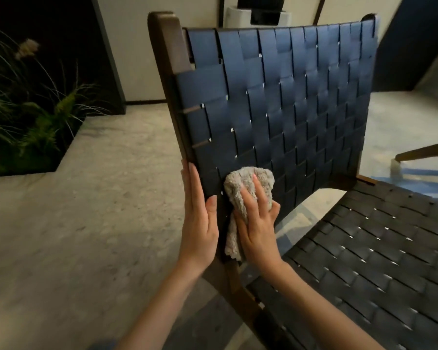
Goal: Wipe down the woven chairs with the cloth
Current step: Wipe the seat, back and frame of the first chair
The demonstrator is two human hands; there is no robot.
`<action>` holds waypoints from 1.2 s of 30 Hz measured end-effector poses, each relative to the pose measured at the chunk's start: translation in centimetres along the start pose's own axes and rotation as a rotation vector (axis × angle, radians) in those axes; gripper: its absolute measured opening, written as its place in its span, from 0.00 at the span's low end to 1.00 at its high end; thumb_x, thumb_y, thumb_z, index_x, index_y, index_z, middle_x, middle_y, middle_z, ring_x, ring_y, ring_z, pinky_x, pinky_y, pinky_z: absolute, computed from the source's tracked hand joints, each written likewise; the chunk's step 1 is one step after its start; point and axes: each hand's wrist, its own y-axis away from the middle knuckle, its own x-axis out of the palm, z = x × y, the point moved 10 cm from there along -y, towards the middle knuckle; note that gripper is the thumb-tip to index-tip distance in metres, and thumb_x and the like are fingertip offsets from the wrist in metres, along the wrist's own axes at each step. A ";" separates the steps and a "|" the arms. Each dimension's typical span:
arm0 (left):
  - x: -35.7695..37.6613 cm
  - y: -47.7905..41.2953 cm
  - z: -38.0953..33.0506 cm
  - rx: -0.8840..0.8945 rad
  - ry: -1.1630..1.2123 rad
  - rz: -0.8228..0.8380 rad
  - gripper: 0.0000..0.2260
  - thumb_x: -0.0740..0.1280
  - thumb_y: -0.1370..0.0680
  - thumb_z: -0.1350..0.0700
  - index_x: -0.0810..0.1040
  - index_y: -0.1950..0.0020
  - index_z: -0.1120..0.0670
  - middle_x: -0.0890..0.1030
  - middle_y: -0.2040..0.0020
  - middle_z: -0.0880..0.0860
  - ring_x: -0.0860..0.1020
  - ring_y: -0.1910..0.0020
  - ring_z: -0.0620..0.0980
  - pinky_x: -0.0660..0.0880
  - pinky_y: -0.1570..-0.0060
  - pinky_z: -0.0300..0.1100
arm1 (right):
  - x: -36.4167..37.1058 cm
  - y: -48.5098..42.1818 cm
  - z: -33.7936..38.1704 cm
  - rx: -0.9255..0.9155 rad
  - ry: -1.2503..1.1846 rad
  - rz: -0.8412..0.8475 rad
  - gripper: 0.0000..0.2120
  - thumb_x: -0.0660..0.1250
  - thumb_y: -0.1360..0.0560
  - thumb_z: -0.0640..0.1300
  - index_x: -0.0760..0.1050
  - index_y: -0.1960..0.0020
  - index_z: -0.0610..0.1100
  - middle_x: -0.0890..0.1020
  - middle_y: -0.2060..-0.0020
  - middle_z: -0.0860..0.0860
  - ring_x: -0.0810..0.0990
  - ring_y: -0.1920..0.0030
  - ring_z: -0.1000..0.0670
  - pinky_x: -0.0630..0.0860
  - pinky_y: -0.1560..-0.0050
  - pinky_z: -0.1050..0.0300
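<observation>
Both forearms reach up from the bottom of the view toward the woven chair, bare to the elbow. The left hand stands on edge against the left side of the backrest, its fingers straight and together, pointing up along the dark wooden frame. Its thumb lies on the front of the weave; the hand is flat and grips nothing.

The right hand is just beside it, palm toward the backrest and back toward the camera, holding the cloth against the lower left corner of the woven panel. Two fingers lie long over the cloth and the little finger curls at its right side. The cloth folds over the thumb side of the hand, so that part of the grip is hidden.

The cloth is a pale grey-beige, fluffy, bunched into a lump above the fingers, with a loose tail hanging below the palm between the two wrists.

The backrest is made of broad dark blue straps in a basket weave, with small bright gaps at the crossings. The seat, woven the same way, spreads to the lower right and looks darker. The chair stands on a pale mottled floor. Green fern-like plants fill a sunken bed at the left.
</observation>
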 end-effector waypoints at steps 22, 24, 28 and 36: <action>3.1 5.2 -2.2 0.172 -1.003 0.139 0.33 0.67 0.23 0.58 0.53 0.23 0.59 0.49 0.23 0.58 0.49 0.24 0.56 0.49 0.29 0.57 | 1.6 4.1 -6.0 0.123 -0.128 0.131 0.26 0.49 0.20 0.55 0.42 0.26 0.65 0.43 0.24 0.58 0.49 0.30 0.47 0.40 0.38 0.71; 4.3 5.3 -2.2 0.208 -1.134 0.208 0.32 0.65 0.22 0.58 0.52 0.23 0.60 0.51 0.23 0.58 0.50 0.24 0.55 0.45 0.28 0.56 | 1.8 5.1 -5.5 -0.021 -0.070 0.186 0.27 0.49 0.20 0.58 0.41 0.25 0.64 0.40 0.25 0.60 0.46 0.30 0.49 0.40 0.35 0.66; 6.6 4.7 -2.0 0.231 -1.241 0.295 0.30 0.62 0.21 0.60 0.50 0.23 0.61 0.47 0.23 0.61 0.46 0.24 0.58 0.46 0.26 0.52 | 1.2 4.0 -8.9 -0.041 -0.008 0.133 0.31 0.58 0.20 0.51 0.42 0.25 0.60 0.40 0.25 0.59 0.49 0.29 0.45 0.37 0.31 0.64; 13.6 2.2 -1.2 0.385 -1.381 0.494 0.31 0.55 0.19 0.48 0.40 0.23 0.52 0.30 0.25 0.59 0.29 0.27 0.58 0.30 0.30 0.57 | -2.3 -1.5 -21.8 0.508 -0.095 -0.160 0.32 0.60 0.21 0.49 0.46 0.24 0.59 0.53 0.26 0.52 0.57 0.36 0.45 0.51 0.40 0.61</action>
